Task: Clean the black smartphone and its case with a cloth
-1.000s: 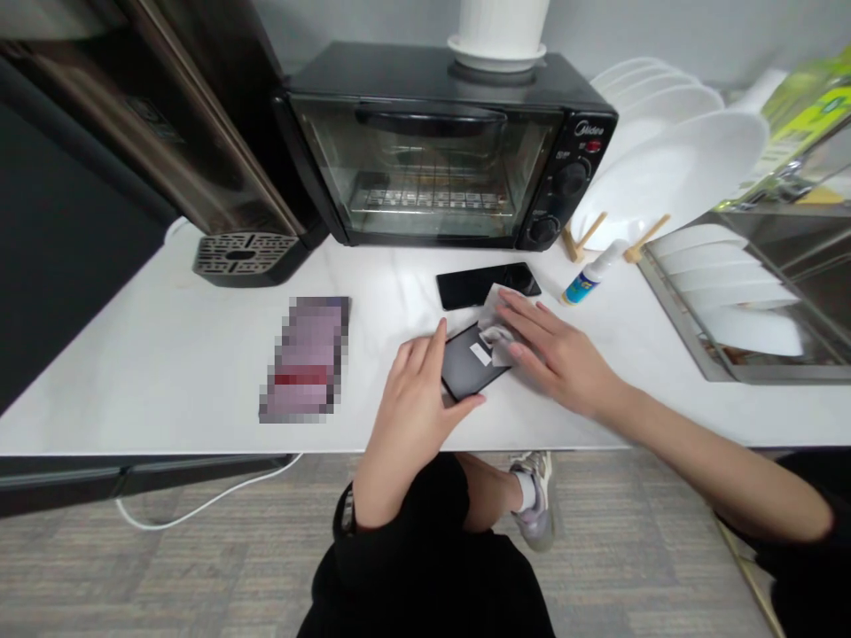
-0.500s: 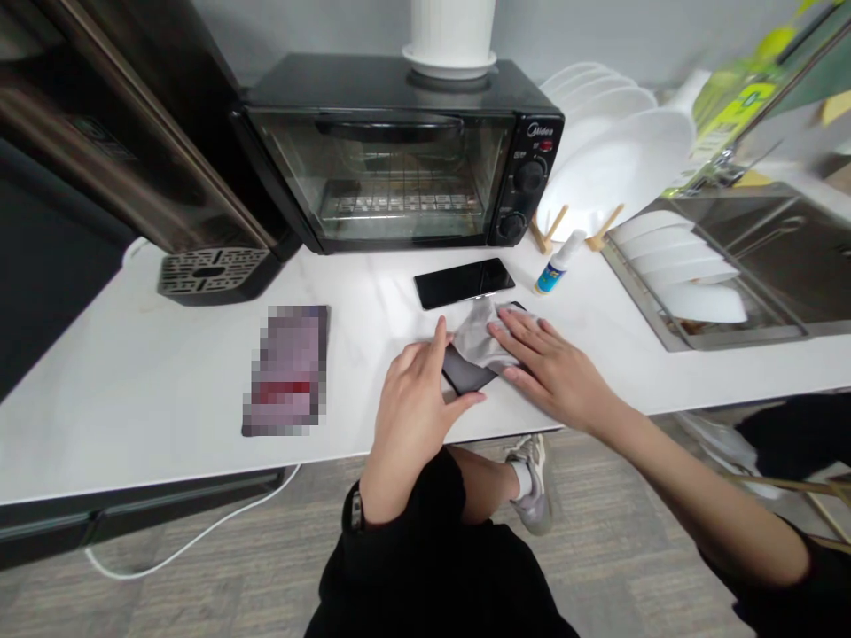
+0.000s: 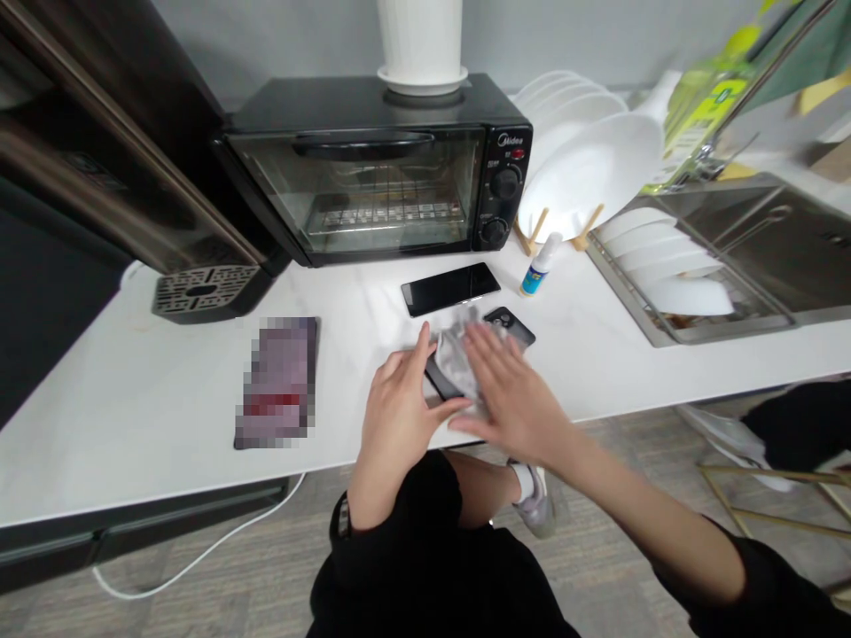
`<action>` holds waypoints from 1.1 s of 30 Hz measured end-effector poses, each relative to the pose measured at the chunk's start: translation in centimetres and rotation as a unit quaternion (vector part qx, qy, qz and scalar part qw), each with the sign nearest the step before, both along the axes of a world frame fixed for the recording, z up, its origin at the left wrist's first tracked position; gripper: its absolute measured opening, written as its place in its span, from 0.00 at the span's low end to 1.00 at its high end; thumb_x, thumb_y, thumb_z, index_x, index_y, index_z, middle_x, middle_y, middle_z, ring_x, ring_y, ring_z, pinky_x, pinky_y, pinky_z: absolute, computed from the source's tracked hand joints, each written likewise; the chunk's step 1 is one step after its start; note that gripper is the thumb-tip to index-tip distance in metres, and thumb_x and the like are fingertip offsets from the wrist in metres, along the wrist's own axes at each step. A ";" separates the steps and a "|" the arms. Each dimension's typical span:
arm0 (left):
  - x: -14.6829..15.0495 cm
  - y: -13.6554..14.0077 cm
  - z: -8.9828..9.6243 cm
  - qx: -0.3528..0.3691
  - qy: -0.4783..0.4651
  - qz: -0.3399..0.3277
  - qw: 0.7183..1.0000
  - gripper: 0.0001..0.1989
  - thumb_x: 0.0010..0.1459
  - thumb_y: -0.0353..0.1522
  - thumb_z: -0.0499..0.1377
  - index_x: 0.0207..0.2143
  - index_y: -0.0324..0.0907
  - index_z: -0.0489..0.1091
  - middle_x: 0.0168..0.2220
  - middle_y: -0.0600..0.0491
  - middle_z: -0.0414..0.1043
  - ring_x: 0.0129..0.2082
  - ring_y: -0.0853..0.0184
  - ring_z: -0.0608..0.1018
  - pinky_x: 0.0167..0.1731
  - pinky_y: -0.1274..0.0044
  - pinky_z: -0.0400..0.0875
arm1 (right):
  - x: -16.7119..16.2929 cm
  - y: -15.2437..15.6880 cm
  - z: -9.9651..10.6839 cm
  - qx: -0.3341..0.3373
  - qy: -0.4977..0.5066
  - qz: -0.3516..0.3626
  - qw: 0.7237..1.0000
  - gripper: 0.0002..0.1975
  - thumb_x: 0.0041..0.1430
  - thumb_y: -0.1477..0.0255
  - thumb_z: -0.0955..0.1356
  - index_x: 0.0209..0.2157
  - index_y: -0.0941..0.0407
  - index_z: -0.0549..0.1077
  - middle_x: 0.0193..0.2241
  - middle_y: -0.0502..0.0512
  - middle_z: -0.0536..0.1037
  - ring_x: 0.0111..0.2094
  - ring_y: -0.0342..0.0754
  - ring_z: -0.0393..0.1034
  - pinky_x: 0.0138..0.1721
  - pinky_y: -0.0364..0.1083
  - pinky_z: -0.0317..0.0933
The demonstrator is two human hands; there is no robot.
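A dark phone (image 3: 520, 329) lies back side up on the white counter, its camera lenses at the upper right end. My left hand (image 3: 397, 412) grips its left end, thumb and forefinger spread around the edges. Under my right hand (image 3: 515, 399) a crumpled grey cloth (image 3: 453, 354) is pressed onto the phone's back, covering its middle. The right fingers lie over the cloth, slightly smeared by motion. Just behind lies a second phone (image 3: 450, 289), black screen up. A small spray bottle (image 3: 537, 270) with a blue label stands to the right of it.
A black toaster oven (image 3: 372, 195) backs the counter, a white pot (image 3: 422, 44) on top. White plates (image 3: 591, 177) stand in a wooden rack beside the sink (image 3: 764, 239). At left are a drinks machine's drip tray (image 3: 199, 291) and a flat pixelated item (image 3: 277, 381).
My right hand has slid the cloth leftward along the phone, uncovering the camera end. The left hand keeps its grip. The whole view has shifted slightly.
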State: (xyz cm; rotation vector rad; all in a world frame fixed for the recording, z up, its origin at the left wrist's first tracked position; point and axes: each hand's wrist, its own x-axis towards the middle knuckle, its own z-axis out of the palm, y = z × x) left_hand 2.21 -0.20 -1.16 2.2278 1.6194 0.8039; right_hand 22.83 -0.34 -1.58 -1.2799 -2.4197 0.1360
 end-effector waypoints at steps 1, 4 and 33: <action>0.0 0.0 0.0 -0.011 0.006 0.013 1.000 0.57 0.54 0.40 0.74 0.76 0.48 0.43 0.56 0.44 0.77 0.54 0.53 0.77 0.56 0.62 0.73 | -0.6 -0.6 0.0 -0.006 0.010 0.041 0.999 0.59 0.59 0.34 0.59 0.74 0.67 0.51 0.74 0.74 0.53 0.76 0.63 0.44 0.74 0.67 0.47; 0.0 0.0 0.1 -0.031 0.009 0.040 0.999 0.60 0.53 0.40 0.74 0.77 0.46 0.39 0.53 0.43 0.76 0.53 0.52 0.78 0.54 0.61 0.74 | -0.2 -0.9 0.4 -0.020 0.003 0.080 0.997 0.54 0.63 0.36 0.58 0.74 0.63 0.50 0.73 0.68 0.56 0.76 0.59 0.48 0.75 0.63 0.49; -0.4 0.1 0.5 -0.061 -0.079 -0.026 0.995 0.70 0.52 0.36 0.75 0.75 0.59 0.21 0.71 0.48 0.63 0.66 0.55 0.70 0.65 0.60 0.67 | 0.6 -0.2 0.3 0.006 -0.028 -0.030 0.999 0.44 0.69 0.42 0.57 0.72 0.61 0.58 0.74 0.66 0.53 0.75 0.62 0.49 0.72 0.68 0.52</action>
